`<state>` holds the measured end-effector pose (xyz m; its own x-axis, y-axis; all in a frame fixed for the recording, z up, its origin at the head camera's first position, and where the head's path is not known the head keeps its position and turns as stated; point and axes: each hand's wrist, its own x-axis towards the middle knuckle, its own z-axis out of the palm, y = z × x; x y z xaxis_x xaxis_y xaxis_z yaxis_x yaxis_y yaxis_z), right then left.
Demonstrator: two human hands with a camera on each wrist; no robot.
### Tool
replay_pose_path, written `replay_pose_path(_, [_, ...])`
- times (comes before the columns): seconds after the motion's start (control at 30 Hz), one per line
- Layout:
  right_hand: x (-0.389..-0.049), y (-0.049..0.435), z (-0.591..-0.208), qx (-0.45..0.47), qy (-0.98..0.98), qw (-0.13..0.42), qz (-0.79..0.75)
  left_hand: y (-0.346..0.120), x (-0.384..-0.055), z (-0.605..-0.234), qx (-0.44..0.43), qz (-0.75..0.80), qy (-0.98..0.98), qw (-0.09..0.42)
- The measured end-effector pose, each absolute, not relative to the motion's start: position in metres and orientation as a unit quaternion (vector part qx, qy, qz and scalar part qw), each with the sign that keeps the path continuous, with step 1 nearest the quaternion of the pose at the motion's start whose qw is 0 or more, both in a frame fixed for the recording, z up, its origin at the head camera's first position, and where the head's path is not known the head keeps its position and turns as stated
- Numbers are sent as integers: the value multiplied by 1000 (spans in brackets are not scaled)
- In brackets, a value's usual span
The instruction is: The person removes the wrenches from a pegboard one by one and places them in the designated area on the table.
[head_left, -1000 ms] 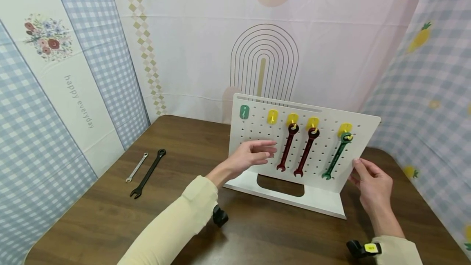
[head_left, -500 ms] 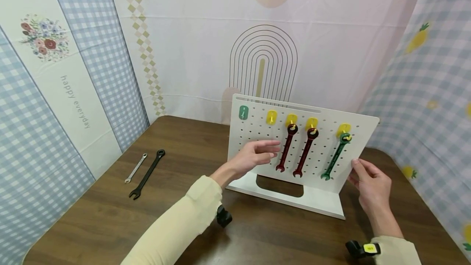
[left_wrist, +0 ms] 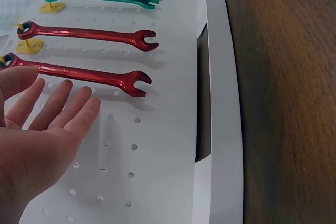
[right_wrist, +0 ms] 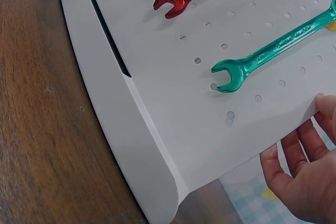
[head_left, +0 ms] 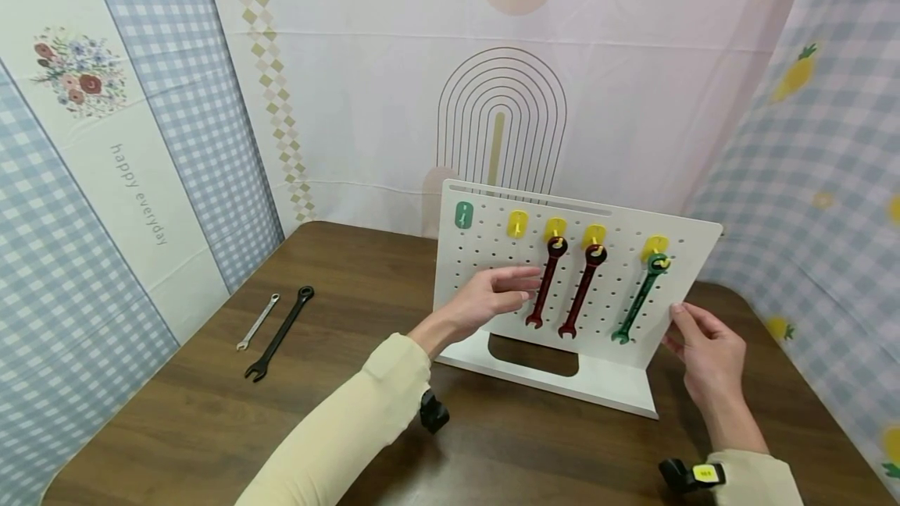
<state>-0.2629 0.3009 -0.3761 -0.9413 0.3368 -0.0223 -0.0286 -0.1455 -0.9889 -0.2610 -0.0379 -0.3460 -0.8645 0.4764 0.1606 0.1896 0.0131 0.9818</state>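
Pegboard (head_left: 612, 295) is pinched by the right hand (head_left: 710, 354), the left hand (head_left: 481, 303) has a wide grip, and cloth (head_left: 158, 256) reads "happy everyday".

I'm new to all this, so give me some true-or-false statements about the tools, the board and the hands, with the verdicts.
1. The right hand holds the edge of the board. True.

2. The silver wrench lies beside the black wrench on the table. True.

3. The green wrench lies on the table. False: it hangs on the board.

4. Two red wrenches hang on the board. True.

5. The left hand is lifting the black wrench. False: it is in front of the board and holds nothing.

6. No yellow hook is bare. False: the leftmost yellow hook holds no wrench.
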Motion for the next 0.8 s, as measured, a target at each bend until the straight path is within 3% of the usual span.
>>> replay_pose_path(0.8, [-251, 297, -377, -130, -654, 125, 734, -28, -263, -345, 211, 674, 696, 130])
